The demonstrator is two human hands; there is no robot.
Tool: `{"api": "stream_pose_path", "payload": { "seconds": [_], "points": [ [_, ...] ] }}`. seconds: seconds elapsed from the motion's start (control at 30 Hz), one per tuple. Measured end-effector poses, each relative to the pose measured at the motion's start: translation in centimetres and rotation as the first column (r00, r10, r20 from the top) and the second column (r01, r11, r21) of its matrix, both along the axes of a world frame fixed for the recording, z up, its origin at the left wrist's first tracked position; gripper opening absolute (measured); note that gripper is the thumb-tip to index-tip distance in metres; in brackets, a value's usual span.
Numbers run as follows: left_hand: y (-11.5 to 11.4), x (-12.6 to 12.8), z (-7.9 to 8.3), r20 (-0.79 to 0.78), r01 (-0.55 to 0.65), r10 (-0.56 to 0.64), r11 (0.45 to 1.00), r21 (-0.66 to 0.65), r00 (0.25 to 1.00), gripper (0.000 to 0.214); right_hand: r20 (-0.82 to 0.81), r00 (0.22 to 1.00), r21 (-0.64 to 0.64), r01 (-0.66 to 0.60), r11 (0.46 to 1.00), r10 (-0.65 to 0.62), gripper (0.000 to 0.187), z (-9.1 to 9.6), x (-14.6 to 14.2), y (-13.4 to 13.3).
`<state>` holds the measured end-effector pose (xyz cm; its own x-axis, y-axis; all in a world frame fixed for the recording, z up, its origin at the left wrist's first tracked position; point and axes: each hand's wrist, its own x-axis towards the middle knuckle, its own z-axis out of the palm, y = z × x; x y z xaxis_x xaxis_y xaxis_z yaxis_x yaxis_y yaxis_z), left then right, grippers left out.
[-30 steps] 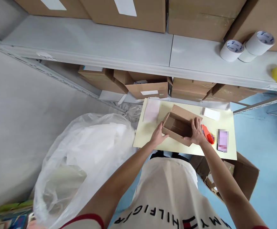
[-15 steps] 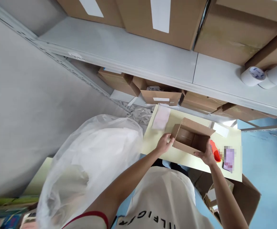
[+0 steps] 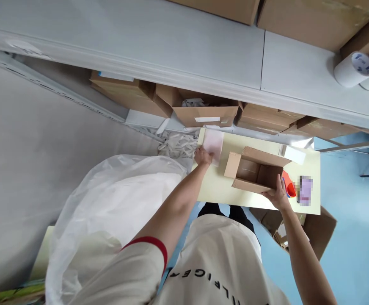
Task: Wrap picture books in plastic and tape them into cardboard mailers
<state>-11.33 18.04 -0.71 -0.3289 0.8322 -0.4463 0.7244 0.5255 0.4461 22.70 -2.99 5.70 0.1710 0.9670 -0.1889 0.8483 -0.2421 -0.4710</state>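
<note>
An open brown cardboard box [image 3: 251, 171] stands on a small pale yellow table [image 3: 222, 192]. My right hand [image 3: 278, 195] grips the box's near right corner. My left hand [image 3: 202, 156] has reached to the table's far left, where its fingers rest on a pale pink sheet [image 3: 213, 142]; whether they pinch it I cannot tell. An orange tape dispenser [image 3: 288, 184] lies just right of the box, partly hidden behind my right hand.
A large clear plastic bag [image 3: 108, 212] of white material fills the left. Grey shelves [image 3: 203, 55] ahead carry cardboard cartons and white tape rolls [image 3: 352, 67]. A white slip [image 3: 294, 153] and a blurred purple item [image 3: 305, 190] lie on the table. An open carton [image 3: 320, 228] sits on the floor.
My left hand let go of the box's left side and moved up-left to the pink sheet. My right hand slid from over the box's right wall down to its near right corner.
</note>
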Motion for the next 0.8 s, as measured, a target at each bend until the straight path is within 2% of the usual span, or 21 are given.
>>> {"api": "stream_pose_path", "payload": {
  "seconds": [0.13,0.2,0.27,0.33,0.43,0.53,0.6,0.67,0.73,0.8],
  "points": [
    [0.8,-0.1,-0.3,0.101,0.017,-0.014,0.999,-0.034,0.995,0.045,0.001,1.0,-0.035,0.023,0.999,-0.023,0.113,-0.1,-0.1,-0.2],
    [0.6,-0.5,0.3,0.131,0.03,-0.029,1.0,-0.006,0.991,0.032,-0.004,1.0,-0.04,0.021,0.999,-0.021,0.113,-0.3,0.0,-0.1],
    [0.2,-1.0,1.5,0.154,0.037,-0.045,0.998,0.055,0.987,0.027,-0.011,1.0,-0.022,0.007,1.0,-0.008,0.114,-0.6,0.1,0.1],
    [-0.4,-1.8,3.4,0.169,0.05,-0.073,0.99,0.133,0.983,0.026,-0.032,0.999,0.017,-0.023,1.0,0.024,0.116,-0.8,0.1,0.5],
    [-1.2,-3.3,7.8,0.177,0.085,-0.147,0.945,0.315,0.973,0.026,-0.11,0.99,0.066,-0.078,0.995,0.085,0.123,-0.9,-0.1,1.1],
    [-2.3,-3.8,13.2,0.153,0.17,-0.309,0.801,0.574,0.939,0.03,-0.207,0.973,0.085,-0.088,0.993,0.103,0.122,-0.7,-0.2,1.8],
    [-3.1,-2.6,16.6,0.11,0.261,-0.423,0.721,0.642,0.9,0.031,-0.274,0.958,0.083,-0.062,0.995,0.083,0.121,-0.4,-0.2,2.1],
    [-3.9,0.0,18.9,0.095,0.374,-0.545,0.681,0.629,0.833,0.028,-0.357,0.933,0.043,-0.019,0.999,0.033,0.123,-0.1,-0.2,2.4],
    [-4.4,3.2,19.9,0.1,0.486,-0.653,0.648,0.587,0.75,0.025,-0.437,0.899,-0.028,0.024,0.999,-0.033,0.126,0.0,-0.2,2.6],
    [-4.6,6.4,19.5,0.105,0.591,-0.729,0.622,0.513,0.676,0.025,-0.484,0.87,-0.088,0.059,0.994,-0.095,0.125,0.0,-0.2,2.6]
  ]
}}
